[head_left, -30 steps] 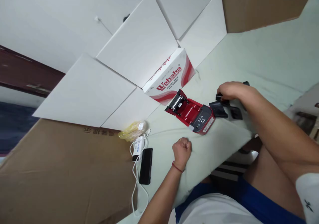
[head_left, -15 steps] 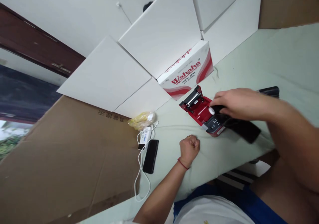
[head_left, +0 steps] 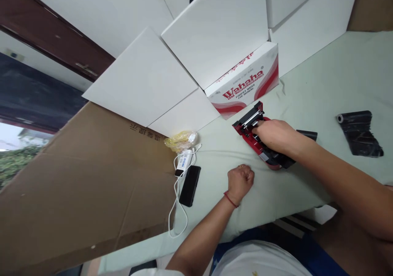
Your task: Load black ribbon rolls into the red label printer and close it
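Observation:
A small red and black printer [head_left: 256,145] stands on the table with its lid [head_left: 250,118] raised. My right hand [head_left: 273,135] reaches into its open compartment, fingers curled down and partly hidden near the lid hinge. Black film [head_left: 285,161] shows below my right wrist, and a dark cylinder-like piece [head_left: 308,135] shows above it. Whatever sits in these fingers is covered by the hand. My left hand [head_left: 241,182] rests on the table in a fist, left of the printer and apart from it, with nothing visible in it.
A roll of black film [head_left: 359,131] lies partly unrolled at the right. A Wahaha carton [head_left: 244,84] stands behind the printer. To the left are a black phone [head_left: 189,186], a white cable [head_left: 170,223], a small white box [head_left: 184,160] and a yellowish plastic bag [head_left: 181,140].
My right hand has moved with the white-ended black roll into the printer's compartment; the roll's white end is now hidden. The film roll at the right has come into full view. My left fist stays put.

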A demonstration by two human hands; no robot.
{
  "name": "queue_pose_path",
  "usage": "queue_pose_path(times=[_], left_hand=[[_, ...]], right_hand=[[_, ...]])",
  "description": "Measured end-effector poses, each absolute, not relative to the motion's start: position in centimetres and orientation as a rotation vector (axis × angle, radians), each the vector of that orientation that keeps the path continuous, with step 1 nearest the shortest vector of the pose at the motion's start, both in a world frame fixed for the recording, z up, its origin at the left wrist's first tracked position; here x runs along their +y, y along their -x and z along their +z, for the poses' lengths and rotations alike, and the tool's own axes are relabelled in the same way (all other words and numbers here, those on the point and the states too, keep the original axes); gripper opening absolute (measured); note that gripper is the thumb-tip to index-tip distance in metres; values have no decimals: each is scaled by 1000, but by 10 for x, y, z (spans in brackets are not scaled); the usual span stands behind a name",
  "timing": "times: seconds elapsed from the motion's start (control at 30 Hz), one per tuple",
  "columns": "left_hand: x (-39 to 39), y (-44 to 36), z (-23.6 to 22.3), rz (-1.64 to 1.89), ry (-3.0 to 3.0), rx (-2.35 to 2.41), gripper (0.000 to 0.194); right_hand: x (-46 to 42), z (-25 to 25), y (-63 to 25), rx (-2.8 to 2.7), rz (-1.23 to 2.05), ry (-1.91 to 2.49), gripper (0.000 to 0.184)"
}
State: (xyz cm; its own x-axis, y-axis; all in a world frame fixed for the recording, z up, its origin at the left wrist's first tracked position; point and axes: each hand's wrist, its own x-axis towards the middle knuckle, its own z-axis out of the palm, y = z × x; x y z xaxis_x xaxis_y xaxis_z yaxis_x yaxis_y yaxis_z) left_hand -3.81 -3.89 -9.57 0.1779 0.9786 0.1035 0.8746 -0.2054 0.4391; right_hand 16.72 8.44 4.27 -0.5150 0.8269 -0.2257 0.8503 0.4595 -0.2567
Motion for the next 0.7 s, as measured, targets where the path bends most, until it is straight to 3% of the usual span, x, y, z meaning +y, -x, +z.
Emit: queue_pose_path(times=[0.37,0.5,0.6,0.7], left_hand=[[-39,38,-96,535,-2165,1801,35],[-40,38,-97,713,-2058,1816,38],[-35,40,-94,909,-1868,1873,41],[-20,45,-84,1051,-1788,1888,30]], right_hand=[[107,19,-164,2679,-602,-1460,50],[105,22,-188,2817,-690,-1323,58],[98,31,-225,2821,-857,-1220,52],[90,38,-259,2742,-970,-1205,48]])
